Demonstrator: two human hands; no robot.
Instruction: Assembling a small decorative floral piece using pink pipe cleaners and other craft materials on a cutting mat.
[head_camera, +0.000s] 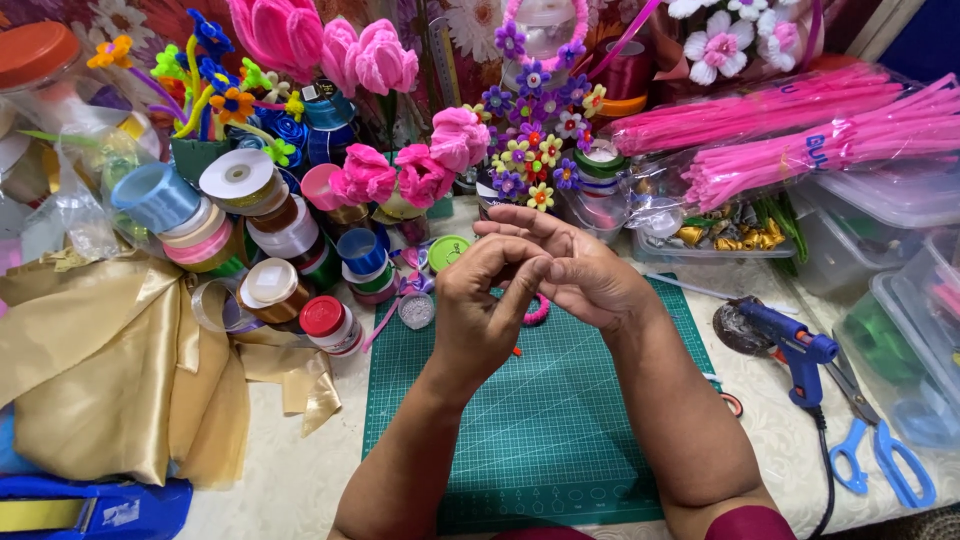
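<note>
Both hands meet above the green gridded cutting mat (540, 420); the left hand (480, 310) pinches narrowly, the right hand (590, 280) cups a small pink fuzzy pipe-cleaner ring (538, 310) that peeks out below. I'd keep twists tight, low over the mat

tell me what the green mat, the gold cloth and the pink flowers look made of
Green cutting mat: matte rubbery plastic, judging by its flat surface and printed grid.
Gold cloth: probably satin, with glossy sheen and soft folds.
Pink flowers: fuzzy pile, likely chenille stems like the bagged pink stems.
</note>
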